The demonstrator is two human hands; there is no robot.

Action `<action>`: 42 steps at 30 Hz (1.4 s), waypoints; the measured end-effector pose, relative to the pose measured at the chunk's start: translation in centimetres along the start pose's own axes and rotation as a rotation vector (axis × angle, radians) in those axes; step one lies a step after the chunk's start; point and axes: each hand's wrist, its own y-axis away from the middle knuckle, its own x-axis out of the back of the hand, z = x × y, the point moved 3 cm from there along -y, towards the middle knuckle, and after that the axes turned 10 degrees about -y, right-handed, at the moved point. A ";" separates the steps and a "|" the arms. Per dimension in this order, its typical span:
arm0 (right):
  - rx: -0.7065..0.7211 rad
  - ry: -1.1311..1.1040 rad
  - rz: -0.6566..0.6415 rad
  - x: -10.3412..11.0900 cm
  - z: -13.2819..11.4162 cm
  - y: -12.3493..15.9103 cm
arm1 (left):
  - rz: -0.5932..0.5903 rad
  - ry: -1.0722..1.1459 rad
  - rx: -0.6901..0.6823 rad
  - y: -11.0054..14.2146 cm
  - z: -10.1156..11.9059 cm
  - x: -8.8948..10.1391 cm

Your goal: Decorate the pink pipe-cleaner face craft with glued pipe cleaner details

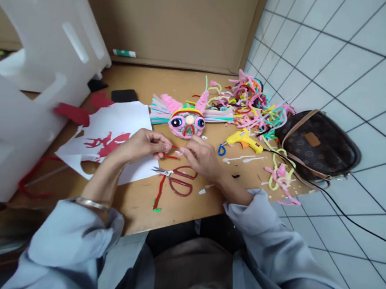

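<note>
Between my two hands is a short red pipe cleaner [171, 157], pinched by the fingertips of my left hand [151, 144]. My right hand [201, 157] is closed at the other side, its fingertips close to the red piece; what sits in them, if anything, is too small to make out. Just beyond my hands lies a fuzzy pink animal face [186, 120] with big blue eyes, pink ears and striped bundles at both sides. Red-handled scissors [180, 186] rest below my hands, blades pointing left. Near them lies a red pipe cleaner strip [159, 193] with green ends.
A yellow glue gun [244, 140] lies to the right, its cord running past a brown handbag [319, 143]. Tangled pipe cleaners [250, 102] are heaped at the back right. White paper [140, 118] with red scraps lies left, beside a white plastic frame [51, 38].
</note>
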 end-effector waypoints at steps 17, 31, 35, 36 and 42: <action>-0.014 0.189 -0.237 1.6 -4.0 6.7 | -0.126 -0.048 0.006 1.0 0.8 -2.5; 0.328 0.393 -0.429 -5.0 -8.9 5.9 | -0.109 -0.025 -0.018 1.3 1.5 -2.6; 0.425 0.353 -0.289 -3.6 -9.8 5.0 | -0.086 -0.037 -0.063 1.3 1.4 -2.2; 0.447 0.347 -0.245 -3.3 -10.1 4.8 | -0.082 -0.042 -0.077 1.2 1.3 -2.1; 0.493 0.403 -0.165 -4.0 -9.6 4.8 | -0.063 -0.077 -0.096 1.0 1.0 -1.4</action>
